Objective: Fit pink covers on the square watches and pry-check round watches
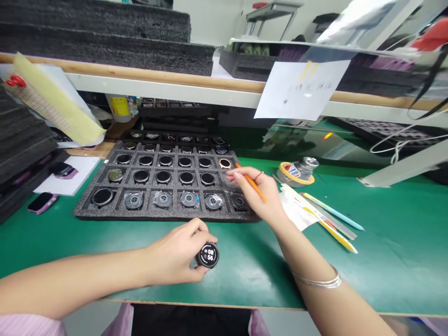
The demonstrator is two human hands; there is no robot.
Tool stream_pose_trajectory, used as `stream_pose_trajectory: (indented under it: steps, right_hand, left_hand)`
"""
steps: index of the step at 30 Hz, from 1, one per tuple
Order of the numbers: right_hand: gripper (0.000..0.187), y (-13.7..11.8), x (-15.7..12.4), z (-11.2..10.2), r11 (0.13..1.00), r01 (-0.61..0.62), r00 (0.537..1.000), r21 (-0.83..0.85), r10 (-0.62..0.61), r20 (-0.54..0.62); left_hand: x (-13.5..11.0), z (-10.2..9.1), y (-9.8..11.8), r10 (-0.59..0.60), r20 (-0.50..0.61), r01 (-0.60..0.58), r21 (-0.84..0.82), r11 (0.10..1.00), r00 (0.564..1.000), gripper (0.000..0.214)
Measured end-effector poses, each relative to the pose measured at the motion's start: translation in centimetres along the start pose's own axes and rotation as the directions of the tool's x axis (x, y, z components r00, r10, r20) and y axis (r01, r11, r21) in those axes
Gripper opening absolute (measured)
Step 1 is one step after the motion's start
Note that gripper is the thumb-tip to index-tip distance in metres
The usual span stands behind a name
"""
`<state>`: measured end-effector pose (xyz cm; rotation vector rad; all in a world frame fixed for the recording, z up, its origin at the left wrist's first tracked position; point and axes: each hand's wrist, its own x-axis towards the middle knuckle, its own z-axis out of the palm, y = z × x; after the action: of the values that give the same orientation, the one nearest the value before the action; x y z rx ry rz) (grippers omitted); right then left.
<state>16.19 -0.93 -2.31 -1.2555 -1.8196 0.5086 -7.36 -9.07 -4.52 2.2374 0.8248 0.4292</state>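
My left hand (pixel 178 254) is closed around a round watch body (pixel 208 255) with a lit face, held just above the green table near its front edge. My right hand (pixel 259 193) grips an orange pencil-like stick (pixel 252 183) and reaches over the right end of a dark foam tray (pixel 82 211). Its fingertips hover at an empty-looking cell, close to a rose-gold watch case (pixel 225 163). The tray's cells hold several round watch bodies, some wrapped in clear film along the front row. A thin bracelet sits on my right wrist.
A tape roll and small metal can (pixel 298 171) stand right of the tray, with pens, a ruler and paper slips (pixel 329 219) beside them. Pink-strapped watches (pixel 42 203) lie at the left. Foam trays are stacked on the shelf above, where a paper sheet (pixel 301 88) hangs.
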Motion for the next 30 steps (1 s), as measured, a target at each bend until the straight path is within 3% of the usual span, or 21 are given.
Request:
stream_pose_trajectory:
  steps: [3,7,11,14,18,23,27,30]
  right_hand:
    - [0.018,-0.7,-0.9,2.0,0.996,0.083,0.993,-0.039,-0.079,0.085]
    - [0.012,-2.0,-0.7,2.7,0.983,0.169,0.978,-0.078,-0.157,0.137]
    - [0.030,-0.8,0.9,0.6,0.987,0.065,0.998,-0.146,-0.064,0.006]
    - [0.037,1.1,1.3,-1.0,0.982,-0.014,0.998,-0.191,0.003,-0.059]
    - [0.028,2.4,0.8,-1.0,0.966,-0.013,1.000,-0.259,0.008,-0.019]
    - [0.022,2.0,0.5,0.6,0.962,0.073,0.995,-0.263,-0.054,0.078]
    - [0.014,2.1,0.5,1.0,0.978,0.112,0.988,-0.175,-0.091,0.125]
    - [0.010,2.0,0.3,0.5,0.990,0.077,0.996,-0.119,-0.070,0.058]
  left_hand:
    - [0.1,0.0,0.0,-0.015,0.007,0.015,-0.076,0.997,1.000,0.049]
    - [0.3,0.0,0.5,-0.183,0.058,0.192,-0.326,0.926,0.981,0.049]
    - [0.4,-0.3,0.8,-0.299,0.148,0.322,-0.638,0.699,0.943,0.062]
    - [0.7,-0.7,0.8,-0.281,0.239,0.356,-0.784,0.508,0.929,0.054]
    - [1.1,-1.2,0.9,-0.278,0.250,0.342,-0.866,0.364,0.928,0.043]
    - [1.3,-1.4,0.9,-0.338,0.195,0.258,-0.954,0.152,0.921,0.059]
    - [1.4,-1.4,0.9,-0.346,0.183,0.238,-0.964,0.122,0.920,0.058]
    - [1.4,-1.4,0.9,-0.342,0.188,0.239,-0.965,0.113,0.921,0.059]
